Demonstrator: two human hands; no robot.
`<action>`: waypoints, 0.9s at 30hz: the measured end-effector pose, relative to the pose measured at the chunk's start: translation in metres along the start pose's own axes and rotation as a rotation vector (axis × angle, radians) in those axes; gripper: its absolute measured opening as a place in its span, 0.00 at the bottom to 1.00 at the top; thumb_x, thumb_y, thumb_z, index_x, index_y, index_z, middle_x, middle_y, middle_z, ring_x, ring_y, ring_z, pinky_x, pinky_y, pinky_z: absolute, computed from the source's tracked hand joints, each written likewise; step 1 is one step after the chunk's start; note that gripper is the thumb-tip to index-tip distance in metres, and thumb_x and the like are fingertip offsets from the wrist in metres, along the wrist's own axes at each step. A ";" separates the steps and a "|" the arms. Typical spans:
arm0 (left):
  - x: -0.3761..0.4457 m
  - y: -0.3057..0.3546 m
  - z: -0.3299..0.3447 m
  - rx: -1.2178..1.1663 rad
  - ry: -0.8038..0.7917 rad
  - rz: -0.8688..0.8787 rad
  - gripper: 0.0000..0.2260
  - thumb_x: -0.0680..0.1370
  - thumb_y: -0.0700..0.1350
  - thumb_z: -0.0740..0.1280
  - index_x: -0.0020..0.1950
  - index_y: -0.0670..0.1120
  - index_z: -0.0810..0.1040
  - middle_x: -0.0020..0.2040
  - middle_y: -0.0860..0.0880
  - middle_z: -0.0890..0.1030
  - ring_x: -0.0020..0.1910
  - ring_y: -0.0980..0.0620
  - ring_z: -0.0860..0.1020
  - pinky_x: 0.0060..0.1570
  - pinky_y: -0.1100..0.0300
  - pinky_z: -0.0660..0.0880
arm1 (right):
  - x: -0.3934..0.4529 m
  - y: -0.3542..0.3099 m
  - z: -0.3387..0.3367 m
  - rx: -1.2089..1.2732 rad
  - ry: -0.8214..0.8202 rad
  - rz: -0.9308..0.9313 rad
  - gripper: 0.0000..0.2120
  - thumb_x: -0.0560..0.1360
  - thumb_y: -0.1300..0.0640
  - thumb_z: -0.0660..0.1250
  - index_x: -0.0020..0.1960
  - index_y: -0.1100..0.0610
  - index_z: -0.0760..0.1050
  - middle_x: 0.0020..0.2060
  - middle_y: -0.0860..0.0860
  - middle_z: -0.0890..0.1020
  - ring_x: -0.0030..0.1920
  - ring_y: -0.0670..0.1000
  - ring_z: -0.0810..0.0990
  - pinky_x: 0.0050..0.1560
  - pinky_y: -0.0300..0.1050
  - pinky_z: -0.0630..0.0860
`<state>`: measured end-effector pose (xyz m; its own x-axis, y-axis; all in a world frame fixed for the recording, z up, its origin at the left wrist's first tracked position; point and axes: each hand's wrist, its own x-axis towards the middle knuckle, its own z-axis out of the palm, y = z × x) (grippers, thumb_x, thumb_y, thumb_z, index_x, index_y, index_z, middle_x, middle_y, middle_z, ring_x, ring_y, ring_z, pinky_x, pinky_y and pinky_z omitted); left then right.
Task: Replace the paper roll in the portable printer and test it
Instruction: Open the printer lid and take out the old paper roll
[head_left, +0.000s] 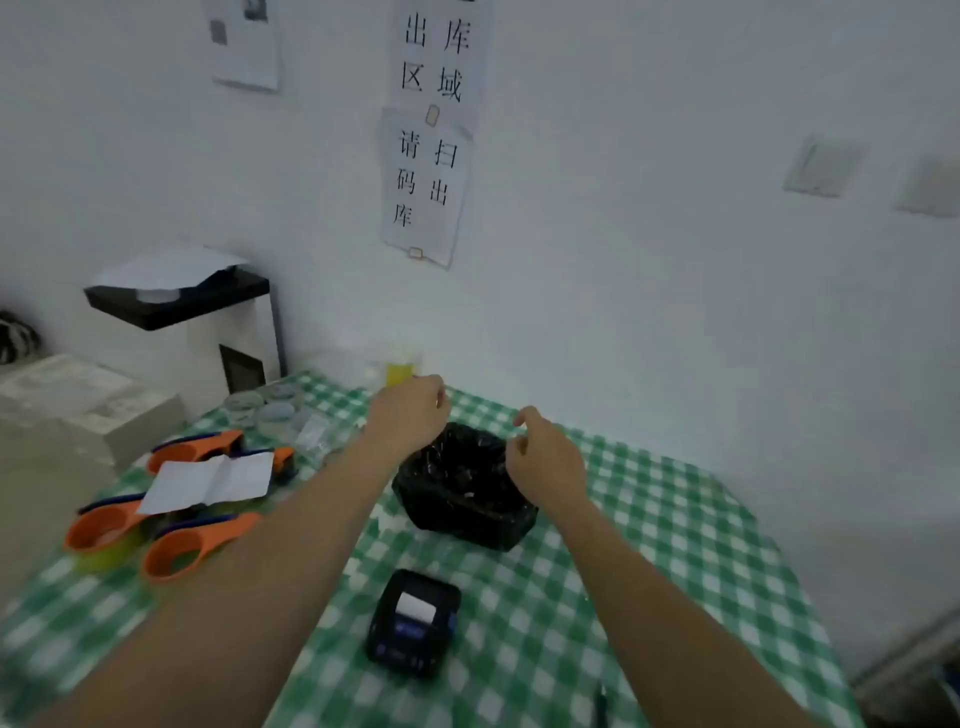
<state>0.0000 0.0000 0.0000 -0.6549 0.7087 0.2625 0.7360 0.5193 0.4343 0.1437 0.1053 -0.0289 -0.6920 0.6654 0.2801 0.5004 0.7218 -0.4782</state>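
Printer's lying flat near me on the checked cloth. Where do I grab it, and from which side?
Take the portable printer by its two long side walls, coming straight down from above. It lies flat, face up, with white paper showing at its top slot, so keep fingers off that face. Its sides look clear of other things. Both the left hand and right hand hover over the black-lined bin.

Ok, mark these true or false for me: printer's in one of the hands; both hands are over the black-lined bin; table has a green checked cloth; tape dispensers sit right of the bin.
1. The printer is held in a hand. False: it lies on the table, nearer the camera than the bin, untouched.
2. The left hand and right hand are up by the black-lined bin. True.
3. The tablecloth is green checked. True.
4. The orange tape dispensers sit right of the bin. False: they are to its left.
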 end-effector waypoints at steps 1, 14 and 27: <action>-0.006 -0.005 0.005 0.025 -0.033 -0.017 0.12 0.79 0.47 0.56 0.49 0.43 0.76 0.32 0.49 0.75 0.33 0.46 0.74 0.26 0.60 0.60 | -0.006 0.001 0.008 -0.009 -0.050 0.032 0.11 0.77 0.57 0.55 0.58 0.55 0.69 0.32 0.49 0.73 0.27 0.48 0.67 0.26 0.42 0.61; -0.056 -0.095 0.105 0.023 -0.425 -0.100 0.12 0.79 0.48 0.56 0.52 0.43 0.76 0.45 0.43 0.80 0.38 0.45 0.74 0.37 0.56 0.68 | -0.070 0.020 0.134 -0.032 -0.317 0.238 0.12 0.77 0.58 0.56 0.59 0.57 0.69 0.43 0.56 0.76 0.38 0.56 0.74 0.36 0.47 0.67; -0.095 -0.168 0.164 -0.106 -0.680 -0.158 0.14 0.78 0.45 0.59 0.62 0.41 0.72 0.61 0.39 0.75 0.56 0.40 0.76 0.55 0.50 0.73 | -0.116 0.040 0.208 0.173 -0.322 0.641 0.09 0.78 0.57 0.60 0.56 0.58 0.73 0.42 0.53 0.79 0.39 0.52 0.76 0.36 0.44 0.72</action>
<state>-0.0334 -0.0766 -0.2393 -0.4746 0.7880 -0.3921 0.5980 0.6155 0.5134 0.1355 0.0173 -0.2538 -0.4235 0.8380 -0.3441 0.7869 0.1520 -0.5981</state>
